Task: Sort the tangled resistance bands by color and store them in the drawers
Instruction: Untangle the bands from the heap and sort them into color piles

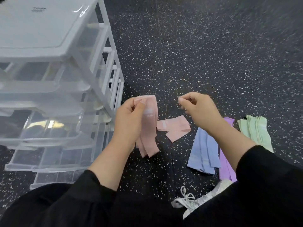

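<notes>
Your left hand [129, 115] grips a bundle of pink bands [148, 126], fingers curled round it. Your right hand [199, 110] is curled, holding nothing visible. Between the hands, on the floor [196, 54]: one pink band [173, 127]. Under your right wrist: blue bands [202, 153], purple band [226, 164], green bands [256, 131]. Left of your left hand: drawer unit [49, 79].

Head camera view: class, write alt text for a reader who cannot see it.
A person's left hand holds pink bands above a speckled dark floor, beside a clear drawer unit; the right hand is curled, holding nothing visible. Another pink band, blue bands, a purple band and green bands lie on the floor.
</notes>
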Demonstrator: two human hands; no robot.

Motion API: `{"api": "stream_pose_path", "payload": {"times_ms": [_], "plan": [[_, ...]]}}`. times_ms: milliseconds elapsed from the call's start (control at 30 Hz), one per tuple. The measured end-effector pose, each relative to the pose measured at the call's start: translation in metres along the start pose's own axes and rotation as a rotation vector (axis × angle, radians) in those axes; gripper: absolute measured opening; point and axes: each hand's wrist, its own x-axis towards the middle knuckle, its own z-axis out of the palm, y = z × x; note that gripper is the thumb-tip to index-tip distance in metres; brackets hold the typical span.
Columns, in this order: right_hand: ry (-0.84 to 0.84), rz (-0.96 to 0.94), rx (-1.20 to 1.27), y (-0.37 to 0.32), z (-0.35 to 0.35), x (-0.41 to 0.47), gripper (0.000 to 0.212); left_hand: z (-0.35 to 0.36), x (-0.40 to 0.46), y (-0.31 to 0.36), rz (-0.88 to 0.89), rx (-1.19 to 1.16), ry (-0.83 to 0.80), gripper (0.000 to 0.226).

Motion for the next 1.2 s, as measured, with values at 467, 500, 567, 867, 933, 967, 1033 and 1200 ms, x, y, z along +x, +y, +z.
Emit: {"api": "stream_pose_path", "payload": {"times_ms": [467,500,567,867,933,967,1033,1200], "plan": [[-0.493,-0.170,-0.725,0.117,0.087,0.047,0.050,0.015,0.027,-0.074,-0.323,0.180,0.006,0.019],[-0.518,-0.211,-0.754,0.118,0.092,0.053,0.058,0.015,0.029,-0.077,-0.328,0.187,0.005,0.019],[-0.571,-0.312,-0.840,0.121,0.101,0.065,0.069,0.015,0.030,-0.081,-0.345,0.206,-0.002,0.021],[-0.705,-0.545,-1.029,0.131,0.133,0.090,0.046,0.010,0.035,-0.096,-0.407,0.188,-0.028,0.026],[-0.636,-0.570,-1.058,0.128,0.134,0.091,0.037,0.009,0.037,-0.098,-0.419,0.177,-0.021,0.025],[-0.612,-0.573,-1.075,0.124,0.134,0.091,0.035,0.008,0.038,-0.099,-0.423,0.181,-0.021,0.025],[-0.576,-0.567,-1.125,0.120,0.133,0.090,0.031,0.007,0.039,-0.102,-0.432,0.185,-0.025,0.024],[-0.494,-0.474,-0.997,0.119,0.117,0.093,0.015,0.004,0.038,-0.096,-0.377,0.208,-0.045,0.033]]}}
